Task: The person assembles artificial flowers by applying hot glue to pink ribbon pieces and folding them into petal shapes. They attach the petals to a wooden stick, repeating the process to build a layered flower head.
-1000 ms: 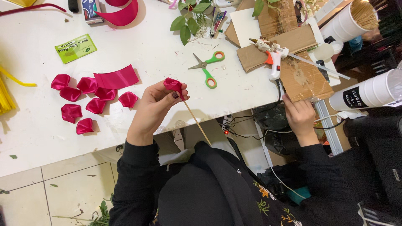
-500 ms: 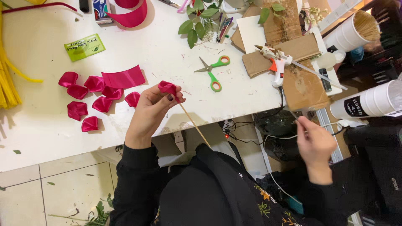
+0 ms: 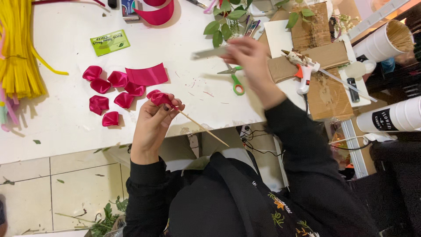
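Nearest the wearer, the left hand point(image 3: 154, 120) pinches a small magenta ribbon bud point(image 3: 158, 97) wound on the tip of a thin wooden skewer point(image 3: 202, 128). Its fingers are clenched round the bud at the near edge of the white table point(image 3: 66, 127), and the skewer's bare end slants back toward the body on the right. To do this well, I would keep the pinch low on the bud so the wrap cannot unroll, and keep the skewer steady while the other hand works. Just left of the bud lie folded satin petals point(image 3: 107, 91) in a loose cluster, and beside them a flat ribbon strip point(image 3: 147, 74), so the next piece is within easy reach. Farther out and to the right, the right hand point(image 3: 249, 55) is blurred above the table, grasping a thin grey stick-like thing point(image 3: 209, 53) that I cannot identify. Green-handled scissors point(image 3: 234, 79) lie just below that hand. A glue gun point(image 3: 302, 72) rests on cardboard point(image 3: 324, 94) farther right. Green leaves point(image 3: 223, 22) lie at the far edge, and yellow pipe cleaners point(image 3: 19, 52) are bunched at the far left.
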